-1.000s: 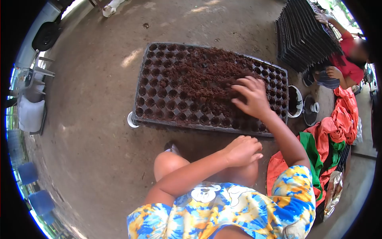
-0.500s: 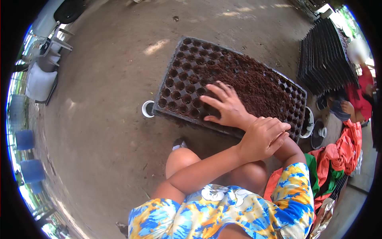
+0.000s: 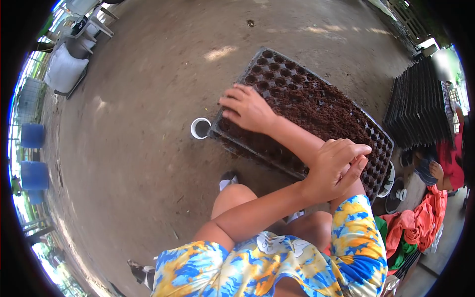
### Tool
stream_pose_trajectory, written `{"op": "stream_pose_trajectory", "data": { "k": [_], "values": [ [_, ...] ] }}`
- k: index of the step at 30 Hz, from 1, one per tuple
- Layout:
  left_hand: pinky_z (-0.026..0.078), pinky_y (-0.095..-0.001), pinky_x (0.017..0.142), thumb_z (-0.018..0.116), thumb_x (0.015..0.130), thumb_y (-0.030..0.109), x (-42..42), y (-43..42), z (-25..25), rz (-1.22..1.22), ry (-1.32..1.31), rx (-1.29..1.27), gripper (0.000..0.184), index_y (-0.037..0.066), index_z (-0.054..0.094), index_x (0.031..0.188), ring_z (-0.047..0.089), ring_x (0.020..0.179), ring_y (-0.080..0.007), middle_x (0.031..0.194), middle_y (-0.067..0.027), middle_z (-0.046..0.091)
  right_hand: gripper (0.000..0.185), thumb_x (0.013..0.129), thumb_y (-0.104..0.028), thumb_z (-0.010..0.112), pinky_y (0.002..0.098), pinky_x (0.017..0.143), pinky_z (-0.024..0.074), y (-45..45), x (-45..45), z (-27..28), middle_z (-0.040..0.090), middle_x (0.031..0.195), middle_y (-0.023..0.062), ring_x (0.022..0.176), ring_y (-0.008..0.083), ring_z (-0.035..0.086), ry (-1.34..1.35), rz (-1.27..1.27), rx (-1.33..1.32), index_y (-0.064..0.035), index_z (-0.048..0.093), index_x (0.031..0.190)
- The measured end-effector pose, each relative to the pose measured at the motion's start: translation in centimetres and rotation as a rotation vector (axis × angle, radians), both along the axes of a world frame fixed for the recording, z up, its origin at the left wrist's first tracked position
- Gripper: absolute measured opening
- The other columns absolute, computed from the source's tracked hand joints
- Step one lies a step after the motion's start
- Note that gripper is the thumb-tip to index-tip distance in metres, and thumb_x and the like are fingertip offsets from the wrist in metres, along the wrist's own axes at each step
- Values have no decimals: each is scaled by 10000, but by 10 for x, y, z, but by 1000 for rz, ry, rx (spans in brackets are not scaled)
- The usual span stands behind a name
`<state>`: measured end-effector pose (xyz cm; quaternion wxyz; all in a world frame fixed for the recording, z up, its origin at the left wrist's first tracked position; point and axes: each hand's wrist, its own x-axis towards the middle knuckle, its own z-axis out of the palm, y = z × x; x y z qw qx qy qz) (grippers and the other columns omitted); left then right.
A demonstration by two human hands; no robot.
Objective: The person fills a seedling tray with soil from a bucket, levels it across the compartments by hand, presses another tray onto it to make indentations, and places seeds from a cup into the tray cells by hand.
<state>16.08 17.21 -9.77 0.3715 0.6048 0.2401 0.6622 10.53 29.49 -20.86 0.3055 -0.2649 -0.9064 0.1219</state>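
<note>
A black seedling tray (image 3: 281, 73) with many round cells lies at a slant in front of me. Dark brown soil (image 3: 321, 106) covers its middle and right part, while cells at the far left corner show as hollows. My right hand (image 3: 250, 108) is over the tray's near left edge, palm down with fingers apart, holding nothing visible. My left hand (image 3: 334, 168) is closed around my right forearm near the elbow, close to the tray's near edge. A white container (image 3: 200, 128) stands beside the left corner, and another (image 3: 388, 180) is partly hidden at the right end.
Stacked black trays (image 3: 420, 104) stand at the right, beside a person in a red top (image 3: 451, 163). Red cloth (image 3: 418, 218) and green cloth lie at the lower right. A white sack (image 3: 66, 69) rests on a chair at upper left; blue drums (image 3: 33, 175) stand below. An animal (image 3: 141, 273) is at lower left.
My right hand has swept left across the tray to its near left edge. My left hand has moved onto my right forearm and closed around it. The view has turned, and soil is spread more toward the near side.
</note>
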Motion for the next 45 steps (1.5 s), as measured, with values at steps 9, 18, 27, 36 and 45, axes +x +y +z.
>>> {"op": "stream_pose_trajectory", "data": {
  "k": [9,18,27,36,45],
  "values": [
    [399,-320,656,595,862,82,-1,-2,0,13,52,1,203,50,598,1062,588,719,-208,844,-71,635,350,839,-258,625,493,1055,271,-5,8,13,517,1282,75,1282,266,387,-183,-203,64,-118,609,1160],
    [428,-327,668,596,859,84,-2,-1,2,12,50,21,206,45,601,1061,624,754,-223,891,-95,658,792,858,-628,426,557,1115,110,-27,6,-3,330,1478,125,1408,251,228,-372,-53,-14,-41,369,1387],
    [448,-316,670,584,866,75,-9,-1,7,34,60,28,198,32,612,1057,623,742,-213,846,-87,658,851,855,-679,386,537,1130,95,-27,15,5,286,1504,117,1416,243,209,-463,81,-45,-37,339,1411],
    [464,-275,672,555,893,65,-21,0,12,-12,29,-22,187,18,611,1065,611,741,-175,854,-78,665,883,880,-696,296,505,1135,119,-1,14,2,240,1513,169,1420,276,191,-477,33,-52,-9,276,1435],
    [510,-294,697,484,949,96,-23,1,12,-43,-86,-69,214,-30,595,1083,647,780,-181,898,-137,648,926,885,-708,224,455,1156,75,94,-31,2,106,1547,178,1444,271,58,-506,-577,-355,3,146,1472]
  ]
}}
